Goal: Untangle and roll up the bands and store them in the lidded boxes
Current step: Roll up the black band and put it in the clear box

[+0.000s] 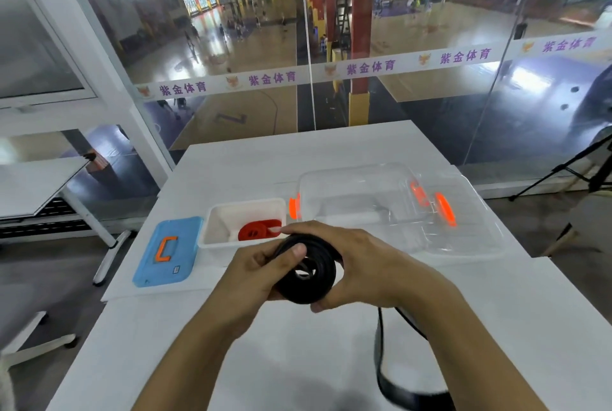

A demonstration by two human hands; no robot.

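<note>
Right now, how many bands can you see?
2. A red band lies rolled up in the white box. A black band is held, partly rolled, by both hands, its tail hanging down. Others may be hidden.

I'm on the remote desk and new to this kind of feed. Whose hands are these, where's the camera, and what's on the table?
No machine here: a person's bare hands, filmed by a camera worn on their head, looking down. The left hand and right hand hold a black band, mostly coiled, its loose tail trailing toward the person. On the white table sit an open white box holding a rolled red band, its blue lid beside it, and a clear box with orange clips.
</note>
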